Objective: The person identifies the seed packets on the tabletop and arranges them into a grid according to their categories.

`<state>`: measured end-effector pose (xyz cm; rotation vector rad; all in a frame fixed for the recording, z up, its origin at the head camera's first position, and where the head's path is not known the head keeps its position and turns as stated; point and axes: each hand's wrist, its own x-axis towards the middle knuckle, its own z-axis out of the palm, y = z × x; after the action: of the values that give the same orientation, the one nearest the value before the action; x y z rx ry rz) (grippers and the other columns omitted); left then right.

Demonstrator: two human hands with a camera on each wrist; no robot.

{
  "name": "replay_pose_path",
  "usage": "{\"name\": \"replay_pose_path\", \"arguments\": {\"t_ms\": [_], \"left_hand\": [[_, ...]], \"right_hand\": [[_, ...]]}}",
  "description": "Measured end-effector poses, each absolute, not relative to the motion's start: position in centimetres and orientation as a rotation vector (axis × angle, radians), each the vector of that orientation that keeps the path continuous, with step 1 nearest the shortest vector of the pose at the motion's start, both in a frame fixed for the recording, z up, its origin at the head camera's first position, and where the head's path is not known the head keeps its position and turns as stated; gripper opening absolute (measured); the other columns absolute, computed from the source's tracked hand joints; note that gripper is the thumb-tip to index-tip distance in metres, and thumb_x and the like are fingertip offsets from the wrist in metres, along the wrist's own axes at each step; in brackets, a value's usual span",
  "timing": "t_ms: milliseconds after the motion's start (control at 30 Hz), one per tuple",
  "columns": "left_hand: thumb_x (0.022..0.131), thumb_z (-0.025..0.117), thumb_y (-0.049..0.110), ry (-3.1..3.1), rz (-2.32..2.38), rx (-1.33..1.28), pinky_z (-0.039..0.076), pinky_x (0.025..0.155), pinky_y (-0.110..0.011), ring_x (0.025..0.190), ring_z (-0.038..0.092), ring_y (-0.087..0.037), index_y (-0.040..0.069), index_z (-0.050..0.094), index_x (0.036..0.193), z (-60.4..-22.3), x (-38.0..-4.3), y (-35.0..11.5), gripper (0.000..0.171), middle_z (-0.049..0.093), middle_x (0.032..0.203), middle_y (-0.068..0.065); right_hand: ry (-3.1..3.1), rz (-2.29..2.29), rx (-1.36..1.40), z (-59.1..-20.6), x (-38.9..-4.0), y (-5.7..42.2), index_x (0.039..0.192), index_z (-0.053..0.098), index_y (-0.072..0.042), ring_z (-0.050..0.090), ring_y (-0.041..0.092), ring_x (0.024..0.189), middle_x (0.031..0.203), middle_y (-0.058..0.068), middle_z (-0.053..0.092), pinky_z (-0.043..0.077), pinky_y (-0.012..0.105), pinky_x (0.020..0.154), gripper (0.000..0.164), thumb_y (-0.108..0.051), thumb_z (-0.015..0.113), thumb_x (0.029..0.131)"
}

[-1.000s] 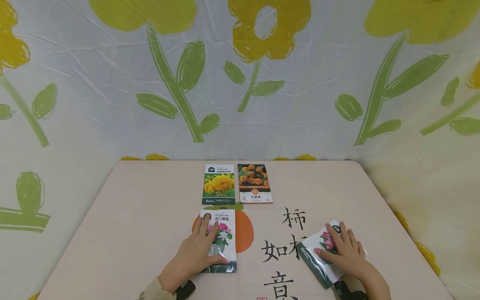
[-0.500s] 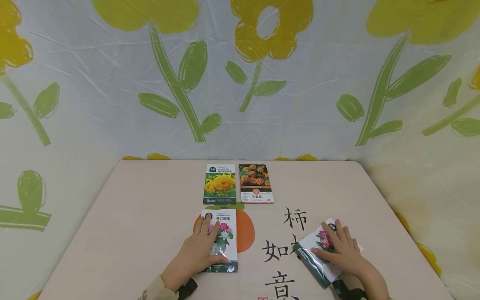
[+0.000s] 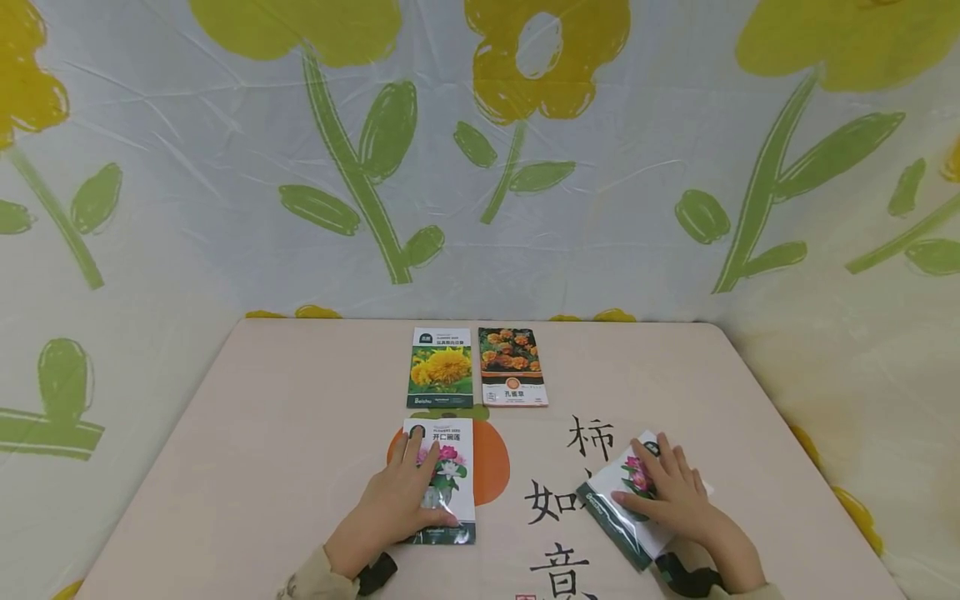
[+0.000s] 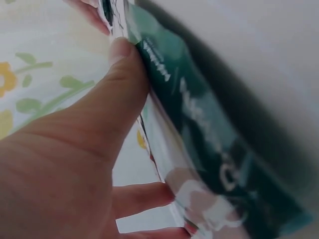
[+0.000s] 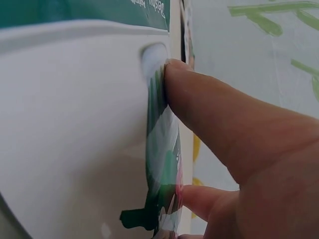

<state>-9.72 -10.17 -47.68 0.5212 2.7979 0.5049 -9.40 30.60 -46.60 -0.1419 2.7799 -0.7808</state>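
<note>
My left hand (image 3: 393, 504) rests with spread fingers on a white flower-seed packet (image 3: 457, 492), which lies upright to me and shows pink and white lotus blooms. In the left wrist view the thumb (image 4: 124, 64) touches the packet near its dark green band (image 4: 199, 119). A similar seed packet (image 3: 633, 531), turned at a slant, lies under my right hand (image 3: 678, 500). That hand presses it with outstretched fingers and covers its right part. From the right wrist view, the thumb (image 5: 199, 94) lies on the packet's glossy white face (image 5: 84, 109).
Behind the left packet lie a yellow-flower seed packet (image 3: 440, 371) and, beside it, an orange-flower one (image 3: 513, 367). The pale table (image 3: 285, 417) has a printed orange persimmon (image 3: 491, 467) and black characters (image 3: 558, 571). A flower-patterned curtain (image 3: 600, 233) stands behind.
My right hand has slid its packet a little to the left and slightly away from me. The left hand stays on its packet; the head view has shifted slightly.
</note>
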Motion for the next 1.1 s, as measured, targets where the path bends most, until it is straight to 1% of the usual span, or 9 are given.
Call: {"name": "replay_pose_path", "arguments": {"t_ms": [200,433,733,900,1100], "left_hand": [[0.068,0.076,0.071,2.802,0.45,0.522,0.056,0.081,-0.055,0.142,0.023,-0.049,0.001,0.042,0.148,-47.5,-10.0,-9.9,0.112,0.024,0.157,-0.029],[0.065,0.078,0.069,2.803,0.419,0.519,0.058,0.078,-0.052,0.14,0.026,-0.048,0.002,0.045,0.146,-47.5,-10.4,-9.8,0.111,0.026,0.154,-0.028],[0.065,0.079,0.068,2.786,0.418,0.522,0.058,0.078,-0.053,0.14,0.026,-0.048,0.002,0.045,0.146,-47.3,-10.6,-9.6,0.111,0.027,0.155,-0.027],[0.062,0.082,0.065,2.788,0.422,0.525,0.058,0.077,-0.053,0.136,0.031,-0.048,0.002,0.047,0.144,-47.3,-10.8,-9.4,0.109,0.031,0.151,-0.027],[0.06,0.083,0.066,2.812,0.385,0.529,0.059,0.074,-0.049,0.132,0.035,-0.046,0.004,0.05,0.141,-47.5,-10.9,-9.4,0.108,0.036,0.146,-0.026]], "right_hand": [[2.788,-0.749,-0.142,-46.8,-9.7,30.3,0.15,0.031,0.004,-0.002,0.066,0.137,0.154,0.042,0.002,-0.001,0.081,0.101,0.095,-0.048,0.073,0.082],[2.79,-0.78,-0.171,-47.1,-9.9,30.0,0.151,0.032,0.003,-0.003,0.066,0.138,0.155,0.041,0.002,-0.003,0.081,0.101,0.095,-0.048,0.074,0.082],[2.786,-0.796,-0.202,-47.0,-10.3,28.9,0.151,0.032,0.002,-0.004,0.064,0.139,0.156,0.04,0.002,-0.003,0.081,0.102,0.095,-0.049,0.074,0.082],[2.808,-0.788,-0.237,-47.3,-10.5,28.6,0.151,0.032,0.001,-0.003,0.064,0.139,0.156,0.04,0.003,-0.002,0.081,0.102,0.095,-0.048,0.075,0.082],[2.776,-0.747,-0.226,-46.9,-10.8,27.9,0.152,0.032,0.0,-0.004,0.062,0.14,0.157,0.038,0.001,-0.002,0.079,0.104,0.096,-0.051,0.074,0.082]]}}
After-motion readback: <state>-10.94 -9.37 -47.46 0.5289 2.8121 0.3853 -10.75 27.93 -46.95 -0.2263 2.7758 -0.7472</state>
